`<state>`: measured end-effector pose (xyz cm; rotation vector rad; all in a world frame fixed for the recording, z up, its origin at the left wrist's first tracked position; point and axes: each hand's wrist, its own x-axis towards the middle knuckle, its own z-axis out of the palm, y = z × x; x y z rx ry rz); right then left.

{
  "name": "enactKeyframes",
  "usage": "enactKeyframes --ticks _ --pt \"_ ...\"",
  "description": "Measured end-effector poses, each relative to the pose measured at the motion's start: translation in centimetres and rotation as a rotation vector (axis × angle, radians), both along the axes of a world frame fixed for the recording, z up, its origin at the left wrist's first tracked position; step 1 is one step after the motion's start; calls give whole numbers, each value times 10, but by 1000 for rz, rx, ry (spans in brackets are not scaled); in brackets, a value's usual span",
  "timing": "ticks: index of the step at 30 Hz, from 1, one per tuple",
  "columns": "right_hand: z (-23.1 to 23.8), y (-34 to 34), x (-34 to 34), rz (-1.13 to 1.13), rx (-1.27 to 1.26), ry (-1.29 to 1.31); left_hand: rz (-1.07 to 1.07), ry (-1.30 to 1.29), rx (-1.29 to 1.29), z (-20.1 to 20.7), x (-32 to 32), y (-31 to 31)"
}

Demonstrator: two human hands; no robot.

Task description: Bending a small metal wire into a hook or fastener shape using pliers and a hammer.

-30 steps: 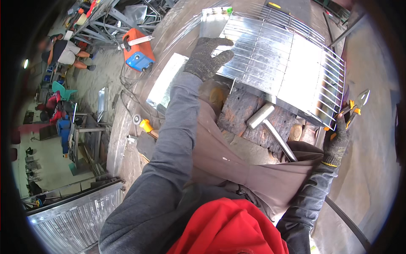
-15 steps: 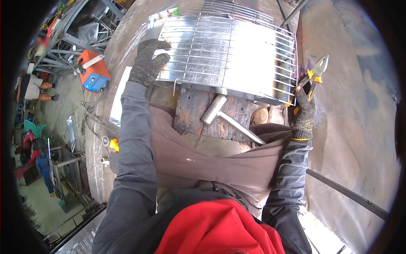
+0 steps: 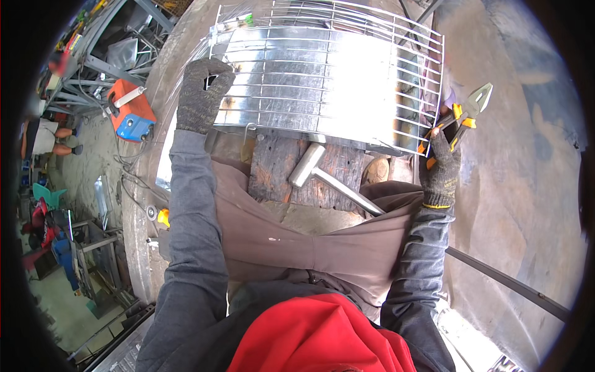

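Observation:
A wire grid (image 3: pixel 288 72) of thin parallel rods lies over a curved, shiny metal sheet (image 3: pixel 356 80) in front of me. My left hand (image 3: pixel 206 96), in a dark knitted glove, pinches the grid's left edge, thumb and fingers curled together. Pliers (image 3: pixel 476 104) with yellow-and-black handles are in my gloved right hand (image 3: pixel 444 162), jaws pointing away to the upper right. That hand is beside the grid's right edge; whether its fingers also touch the wire is hidden. A metal hammer (image 3: pixel 307 166) rests between my legs, its head on a scorched wooden block (image 3: pixel 271 162).
An orange-and-blue machine (image 3: pixel 133 115) with cables stands at left. Near my left forearm lies a tool with a yellow part (image 3: pixel 163 217). A large metal sheet (image 3: pixel 508 204) spreads to the right, with a dark bar (image 3: pixel 508 282) across it. Another person's legs (image 3: pixel 65 141) show far left.
My left hand has moved slightly left and the grid's left edge with it. The grid's far side has shifted, showing more rods beyond the sheet. The pliers stay in my right hand.

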<state>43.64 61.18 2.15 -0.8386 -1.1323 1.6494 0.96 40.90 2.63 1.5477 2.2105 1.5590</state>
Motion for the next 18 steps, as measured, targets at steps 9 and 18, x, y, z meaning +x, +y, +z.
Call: enactKeyframes --ticks 9,18 --pt "13 -7 -4 -22 126 41 113 -439 474 28 25 2" --pt "19 -5 -10 -181 346 -413 276 -280 170 41 14 15"
